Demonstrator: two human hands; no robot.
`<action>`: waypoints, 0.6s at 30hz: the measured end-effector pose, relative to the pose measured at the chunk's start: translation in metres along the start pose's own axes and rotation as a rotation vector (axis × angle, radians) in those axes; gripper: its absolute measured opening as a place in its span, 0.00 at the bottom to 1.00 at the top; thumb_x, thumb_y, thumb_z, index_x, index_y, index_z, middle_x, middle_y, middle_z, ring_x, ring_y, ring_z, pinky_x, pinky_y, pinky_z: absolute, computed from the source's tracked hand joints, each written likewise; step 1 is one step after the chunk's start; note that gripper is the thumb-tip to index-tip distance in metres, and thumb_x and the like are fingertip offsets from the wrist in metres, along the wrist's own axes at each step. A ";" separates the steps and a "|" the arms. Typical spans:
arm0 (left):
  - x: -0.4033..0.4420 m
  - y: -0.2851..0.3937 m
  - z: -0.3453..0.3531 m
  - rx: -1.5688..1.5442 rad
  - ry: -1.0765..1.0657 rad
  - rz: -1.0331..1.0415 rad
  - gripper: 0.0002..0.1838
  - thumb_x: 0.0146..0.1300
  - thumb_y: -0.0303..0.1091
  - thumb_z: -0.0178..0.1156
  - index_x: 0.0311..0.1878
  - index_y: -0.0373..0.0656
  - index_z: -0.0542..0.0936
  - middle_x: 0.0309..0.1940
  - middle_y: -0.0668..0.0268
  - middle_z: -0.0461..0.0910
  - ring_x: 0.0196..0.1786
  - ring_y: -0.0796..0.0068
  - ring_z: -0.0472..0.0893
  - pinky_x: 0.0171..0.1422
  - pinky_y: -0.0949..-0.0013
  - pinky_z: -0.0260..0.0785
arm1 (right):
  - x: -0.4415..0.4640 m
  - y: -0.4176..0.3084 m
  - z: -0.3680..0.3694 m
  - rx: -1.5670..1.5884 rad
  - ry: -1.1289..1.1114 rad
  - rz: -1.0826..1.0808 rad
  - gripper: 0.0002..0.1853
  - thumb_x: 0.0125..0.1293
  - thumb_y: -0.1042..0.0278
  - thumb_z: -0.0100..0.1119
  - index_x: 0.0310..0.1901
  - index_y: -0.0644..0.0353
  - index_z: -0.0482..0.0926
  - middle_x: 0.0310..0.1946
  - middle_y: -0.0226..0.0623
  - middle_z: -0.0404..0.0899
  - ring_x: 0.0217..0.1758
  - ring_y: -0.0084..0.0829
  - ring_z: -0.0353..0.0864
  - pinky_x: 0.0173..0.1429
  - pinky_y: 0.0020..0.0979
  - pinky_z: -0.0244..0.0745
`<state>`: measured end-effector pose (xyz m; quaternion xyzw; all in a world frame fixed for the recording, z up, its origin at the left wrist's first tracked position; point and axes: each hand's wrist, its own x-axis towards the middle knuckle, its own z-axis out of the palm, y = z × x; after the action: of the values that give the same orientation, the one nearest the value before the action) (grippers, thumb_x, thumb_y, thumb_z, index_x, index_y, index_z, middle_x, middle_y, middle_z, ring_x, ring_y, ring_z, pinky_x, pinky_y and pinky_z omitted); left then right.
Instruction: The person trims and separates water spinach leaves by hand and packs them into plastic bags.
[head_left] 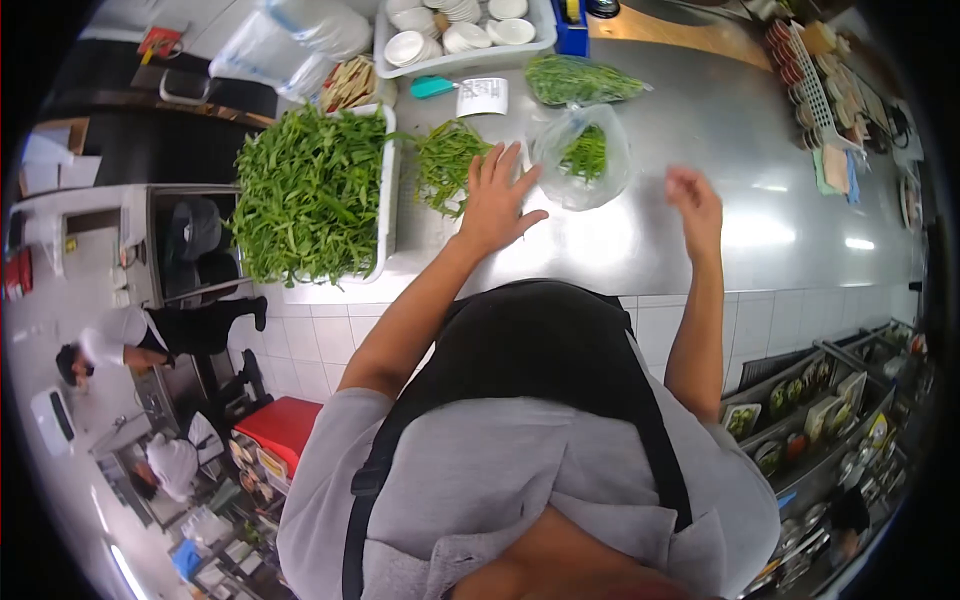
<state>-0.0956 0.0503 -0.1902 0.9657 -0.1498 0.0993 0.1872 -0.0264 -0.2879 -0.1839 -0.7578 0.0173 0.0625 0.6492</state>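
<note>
On the steel counter (pixel 760 130), the left hand (pixel 492 200) is spread flat, gripping nothing visible, its fingers at the edge of a loose pile of greens (pixel 445 165). The right hand (pixel 695 205) is half-curled; motion blur hides whether it holds anything. Between them lies a clear plastic bag (pixel 612 178) containing greens, presumably within reach of both. A white tub (pixel 388 190) walls in heaped leaves (pixel 310 190). Metal shines under lamps; pale tiles (pixel 335 335) lie below; a co-worker (pixel 110 340) occupies the kitchen beyond.

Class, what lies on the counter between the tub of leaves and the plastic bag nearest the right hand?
In the head view: a small pile of greens between tub and bag, the left hand at its edge.
</note>
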 end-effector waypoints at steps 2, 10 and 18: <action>-0.020 -0.024 0.015 0.016 0.087 -0.120 0.32 0.60 0.44 0.72 0.68 0.49 0.77 0.71 0.48 0.65 0.76 0.43 0.59 0.79 0.37 0.48 | -0.036 0.000 0.007 -0.060 -0.402 0.146 0.17 0.67 0.71 0.68 0.57 0.61 0.83 0.44 0.30 0.86 0.43 0.19 0.81 0.50 0.24 0.77; -0.048 -0.008 -0.030 -0.178 0.421 -0.241 0.25 0.64 0.30 0.65 0.65 0.41 0.77 0.66 0.48 0.71 0.71 0.43 0.68 0.75 0.47 0.59 | -0.075 -0.001 0.145 -0.329 -0.800 -0.124 0.25 0.64 0.74 0.69 0.64 0.60 0.79 0.42 0.36 0.83 0.34 0.25 0.78 0.45 0.29 0.78; -0.100 -0.014 -0.140 -0.129 0.714 -0.389 0.22 0.61 0.19 0.64 0.60 0.39 0.81 0.60 0.51 0.76 0.62 0.50 0.77 0.66 0.57 0.70 | -0.051 -0.053 0.224 -0.159 -0.842 -0.272 0.18 0.66 0.72 0.66 0.57 0.63 0.83 0.37 0.36 0.83 0.33 0.26 0.78 0.42 0.29 0.76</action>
<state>-0.2033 0.1425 -0.0922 0.8672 0.1040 0.3814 0.3029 -0.0880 -0.0612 -0.1594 -0.7092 -0.3528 0.2807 0.5419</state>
